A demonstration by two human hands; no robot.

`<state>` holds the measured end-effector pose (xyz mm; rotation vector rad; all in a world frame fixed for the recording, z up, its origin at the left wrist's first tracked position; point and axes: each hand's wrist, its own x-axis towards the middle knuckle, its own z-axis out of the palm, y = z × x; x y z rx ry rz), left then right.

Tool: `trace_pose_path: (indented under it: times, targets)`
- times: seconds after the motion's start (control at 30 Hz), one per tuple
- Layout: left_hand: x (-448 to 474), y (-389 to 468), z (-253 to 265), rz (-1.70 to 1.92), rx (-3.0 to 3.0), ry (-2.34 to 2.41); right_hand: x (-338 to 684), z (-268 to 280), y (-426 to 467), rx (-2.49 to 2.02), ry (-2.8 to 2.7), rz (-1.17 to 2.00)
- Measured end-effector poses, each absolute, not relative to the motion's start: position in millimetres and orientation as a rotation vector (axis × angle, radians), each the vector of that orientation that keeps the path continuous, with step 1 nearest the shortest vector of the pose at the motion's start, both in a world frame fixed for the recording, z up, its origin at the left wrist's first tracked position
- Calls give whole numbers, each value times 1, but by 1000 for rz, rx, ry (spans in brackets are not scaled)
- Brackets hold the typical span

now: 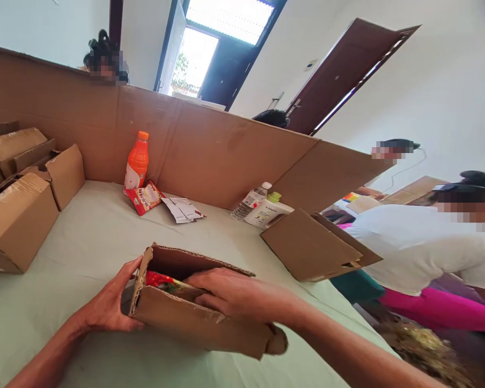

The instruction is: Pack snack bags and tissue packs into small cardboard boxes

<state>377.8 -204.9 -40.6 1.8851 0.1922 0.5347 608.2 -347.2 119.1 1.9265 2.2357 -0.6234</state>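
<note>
An open cardboard box (194, 315) is tilted over the pale green cloth in front of me. My left hand (115, 302) grips its left end, thumb under the near side and fingers behind the edge. Reaching in through the opening is my right hand (234, 291), its fingertips hidden inside. Beside those fingers a shiny red and yellow packet (161, 280) shows in the box. Whether the right hand holds the packet or only touches it, I cannot tell.
Behind stand an orange bottle (137, 161), a red packet (144, 198), white sachets (181, 209), a clear bottle (250, 202) and a white pouch (269, 214). Cardboard boxes (20, 215) fill the left; another box (311, 248) is at right. A cardboard wall (226, 151) runs behind. People are beyond.
</note>
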Motion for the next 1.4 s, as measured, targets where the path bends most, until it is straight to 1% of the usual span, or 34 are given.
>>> trace_pose_path:
  times: [0.07,0.1,0.2,0.27,0.43,0.63,0.83,0.9,1.0,1.1,1.17,1.27,1.33,1.4]
  targets:
    - [377,-205,-42,542,1878,170,613,123,-342,1867,2229,-825]
    - [376,-204,-43,551,1885,170,615,126,-342,1884,2215,-857]
    - [375,-204,-43,554,1918,178,616,131,-345,1956,2237,-783]
    - [376,-203,-43,526,1912,172,611,126,-341,1911,2265,-803]
    - [378,-200,-42,496,1895,186,603,103,-323,1806,2205,-1060]
    - [377,-201,-43,517,1932,172,616,110,-340,1957,2423,-829]
    - [376,-198,-39,513,1989,188,614,95,-326,1690,2392,-1098]
    - [371,-194,-40,561,2081,220,621,99,-328,1801,2444,-1033]
    - [361,-193,-38,692,2195,300,638,114,-352,2134,2555,-755]
    - [353,-204,-27,915,2233,357,653,124,-393,2492,2512,-508]
    - [353,-217,-16,1078,2242,327,656,123,-419,2675,2459,-364]
    - [361,-234,1,1218,2300,292,653,113,-444,2902,2379,-54]
    - [370,-240,7,1261,2362,335,646,105,-451,2982,2321,4]
    - [378,-243,11,1281,2409,366,639,97,-453,2980,2317,-111]
